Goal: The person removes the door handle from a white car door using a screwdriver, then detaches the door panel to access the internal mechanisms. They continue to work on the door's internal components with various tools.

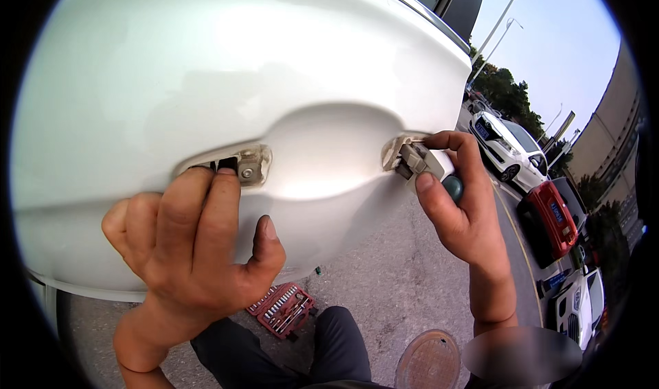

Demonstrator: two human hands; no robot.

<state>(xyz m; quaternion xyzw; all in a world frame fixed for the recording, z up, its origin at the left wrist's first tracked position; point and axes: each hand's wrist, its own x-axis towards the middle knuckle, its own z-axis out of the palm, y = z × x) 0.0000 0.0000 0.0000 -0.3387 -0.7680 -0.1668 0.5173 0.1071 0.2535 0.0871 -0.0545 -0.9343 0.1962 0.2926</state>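
Observation:
A white car door (pixel 206 60) fills the upper left, with a shallow handle recess (pixel 329 149) but no outer handle across it. My left hand (pixel 195 241) reaches to the left opening (pixel 255 166), its index and middle fingertips against a black part (pixel 227 162) at the edge. Its thumb stands apart, and the tips are partly hidden. At the right opening (pixel 392 154), my right hand (pixel 463 207) pinches a white-and-grey door handle end cap (pixel 417 160) between thumb and forefinger. A dark green rounded end (pixel 452 187) shows in that palm; its kind is unclear.
On the ground below lies an open red socket set case (pixel 283 311) with several metal pieces. A round manhole cover (pixel 429 361) is to its right. My knees (pixel 338 341) are under the door. Parked cars, one white (pixel 511 142) and one red (pixel 551 214), stand at the right.

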